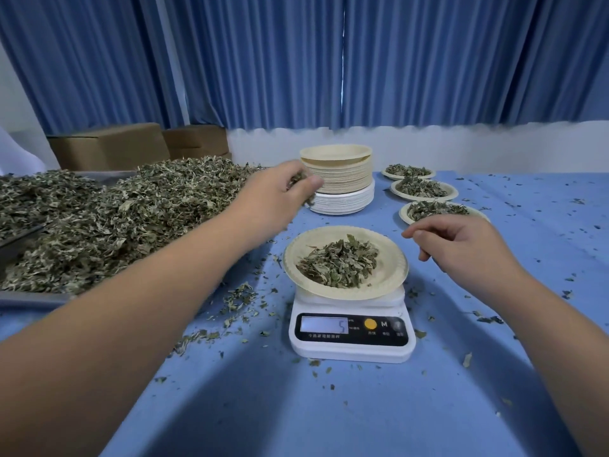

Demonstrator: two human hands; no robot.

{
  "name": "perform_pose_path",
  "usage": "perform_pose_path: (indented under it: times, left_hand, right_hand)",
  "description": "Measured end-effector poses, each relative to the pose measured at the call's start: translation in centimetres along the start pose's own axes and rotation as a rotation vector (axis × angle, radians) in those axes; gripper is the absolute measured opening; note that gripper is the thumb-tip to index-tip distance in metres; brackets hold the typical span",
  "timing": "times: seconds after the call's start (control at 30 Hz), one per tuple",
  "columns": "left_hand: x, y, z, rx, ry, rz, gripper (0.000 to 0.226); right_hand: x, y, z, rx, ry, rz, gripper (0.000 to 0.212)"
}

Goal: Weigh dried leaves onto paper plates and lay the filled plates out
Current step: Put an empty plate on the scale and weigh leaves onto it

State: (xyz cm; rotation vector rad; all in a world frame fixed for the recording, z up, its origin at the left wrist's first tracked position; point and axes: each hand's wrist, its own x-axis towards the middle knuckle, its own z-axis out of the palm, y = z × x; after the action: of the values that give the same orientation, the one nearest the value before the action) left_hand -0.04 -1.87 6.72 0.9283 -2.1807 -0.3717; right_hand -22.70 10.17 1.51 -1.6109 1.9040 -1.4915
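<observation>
Blue curtains (296, 61) at back, cardboard boxes (108, 146) far left, blue-covered surface (329, 407) littered with leaf crumbs. Big pile of dried leaves (115, 219) on trays (29, 300) at my left. Scale (351, 331) sits centre with a plate (392, 258) on it carrying a heap of leaves (339, 263); display reads what looks like 5. My left hand (276, 192) is up between the pile and the stack of paper plates (339, 174), fingers (311, 183) curled and pinching a small clump of leaves. My right hand (461, 245) hovers just right of the plate on the scale, not touching it, fingers (425, 250) loosely curled, nothing seen in them. Three filled plates (423, 189) in a row far right. Step, as I judge it: adjusting this portion to target weight. Next move likely needs: bring the pinch over the plate, drop a little, check the display; once right, lift the plate level by its rim, set it at the near end of the row, then take a fresh plate from the stack
</observation>
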Motion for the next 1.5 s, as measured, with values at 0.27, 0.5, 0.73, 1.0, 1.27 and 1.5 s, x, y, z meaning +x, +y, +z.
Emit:
perform_pose_path:
  times: [0.27, 0.5, 0.73, 1.0, 1.27, 1.5]
  left_hand:
    - [0.5, 1.9, 4.4, 0.045, -0.281, -0.110, 0.051]
    - [0.4, 2.0, 3.8, -0.002, -0.275, -0.167, 0.070]
    - [0.0, 1.5, 3.2, -0.162, -0.196, -0.196, 0.049]
    - [-2.8, -2.2, 0.8, -0.107, 0.115, -0.112, 0.022]
    - [-5.2, -5.7, -0.1, -0.138, 0.273, -0.312, 0.017]
    - [-5.4, -6.3, -0.1, -0.069, 0.196, -0.359, 0.017]
  right_hand:
    - [0.0, -0.2, -0.1, -0.009, -0.007, -0.022, 0.024]
    - [0.0, -0.3, 0.1, -0.023, -0.015, -0.028, 0.024]
    - [-0.1, -0.4, 0.2, -0.035, -0.021, -0.034, 0.022]
    - [-0.1, -0.2, 0.4, -0.033, -0.035, -0.043, 0.023]
    - [-0.1, -0.2, 0.9, -0.060, 0.018, -0.043, 0.023]
    - [-0.1, -1.7, 2.7, -0.069, 0.147, -0.179, 0.024]
